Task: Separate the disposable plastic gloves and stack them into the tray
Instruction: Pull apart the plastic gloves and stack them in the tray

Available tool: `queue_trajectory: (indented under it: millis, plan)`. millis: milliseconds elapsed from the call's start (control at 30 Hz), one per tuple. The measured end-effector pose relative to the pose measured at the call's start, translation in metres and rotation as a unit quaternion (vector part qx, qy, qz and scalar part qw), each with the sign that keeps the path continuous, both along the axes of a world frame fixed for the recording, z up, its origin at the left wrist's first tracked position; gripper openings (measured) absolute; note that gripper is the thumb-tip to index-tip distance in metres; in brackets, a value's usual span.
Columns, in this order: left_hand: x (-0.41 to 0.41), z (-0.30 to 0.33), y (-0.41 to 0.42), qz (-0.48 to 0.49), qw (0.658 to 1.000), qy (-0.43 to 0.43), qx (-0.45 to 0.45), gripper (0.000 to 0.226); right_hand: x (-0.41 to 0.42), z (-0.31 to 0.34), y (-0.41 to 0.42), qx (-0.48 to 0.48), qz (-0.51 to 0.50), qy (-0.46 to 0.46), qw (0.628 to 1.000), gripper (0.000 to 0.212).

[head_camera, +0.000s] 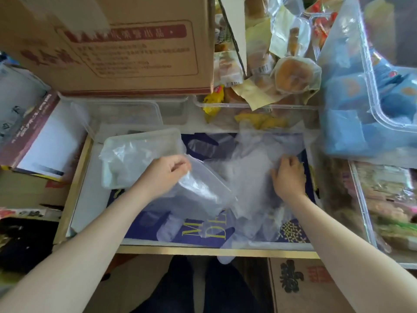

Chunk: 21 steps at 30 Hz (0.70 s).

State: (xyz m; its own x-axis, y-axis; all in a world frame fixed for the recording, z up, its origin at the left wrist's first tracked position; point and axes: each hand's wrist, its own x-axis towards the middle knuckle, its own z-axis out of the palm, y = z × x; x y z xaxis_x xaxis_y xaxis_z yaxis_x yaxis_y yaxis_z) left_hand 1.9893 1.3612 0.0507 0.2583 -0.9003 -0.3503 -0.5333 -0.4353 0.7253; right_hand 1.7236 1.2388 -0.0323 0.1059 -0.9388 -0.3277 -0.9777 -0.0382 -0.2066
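A pile of thin clear plastic gloves (255, 168) lies on a dark blue printed mat (198, 236) in the middle of the table. My left hand (165, 175) pinches one clear glove (198, 195) and holds it lifted off the mat, its body hanging down to the right. My right hand (288, 177) rests on the pile with its fingers curled and pinching the plastic. A translucent plastic tray (112, 177) sits just left of my left hand, with several crumpled gloves (133, 154) inside it.
A large cardboard box (126, 46) stands at the back left. Clear bins of wrapped snacks (291, 75) and blue packets (365, 105) crowd the back and right. Empty clear containers (126, 111) sit behind the tray. Books (38, 136) lie at the left.
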Motion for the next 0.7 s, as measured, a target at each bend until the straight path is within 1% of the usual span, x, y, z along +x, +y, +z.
queue_trajectory:
  millis: [100,167,267,300,333,400,467,500,633,700]
  plan:
    - [-0.007,-0.005,0.0,-0.057,0.998,-0.005,0.028,0.017,0.003,-0.005,-0.013,0.011,-0.024,-0.003,1.0,0.051]
    - [-0.012,-0.005,-0.002,-0.075,0.997,-0.006,0.035,0.018,0.005,-0.007,-0.022,0.014,-0.059,-0.034,0.998,0.047]
    - [-0.018,-0.005,-0.005,-0.101,0.994,-0.006,0.036,0.016,0.006,-0.003,-0.026,0.038,-0.114,-0.105,0.987,0.032]
    - [-0.02,-0.005,-0.007,-0.109,0.993,-0.008,0.034,0.016,0.006,0.0,-0.025,0.035,-0.117,-0.125,0.985,0.021]
    - [-0.021,-0.005,-0.008,-0.117,0.993,-0.01,0.032,0.016,0.006,0.005,-0.023,0.025,-0.111,-0.149,0.982,0.011]
    - [-0.023,-0.005,-0.01,-0.124,0.992,-0.011,0.018,0.017,0.002,0.015,-0.019,-0.029,-0.065,-0.215,0.974,0.019]
    - [-0.024,-0.004,-0.014,-0.116,0.993,-0.012,-0.008,0.016,-0.002,0.029,-0.014,-0.1,-0.019,-0.291,0.951,0.02]
    - [-0.024,-0.003,-0.016,-0.108,0.994,-0.015,-0.022,0.016,-0.004,0.039,-0.012,-0.138,0.006,-0.315,0.939,0.02]
    - [-0.02,0.004,-0.025,-0.051,0.996,-0.036,-0.064,0.018,-0.005,0.073,-0.004,-0.251,0.092,-0.344,0.9,0.026]
    - [-0.013,0.01,-0.027,-0.026,0.995,-0.05,-0.084,0.018,-0.002,0.091,0.002,-0.276,0.111,-0.373,0.879,0.024]
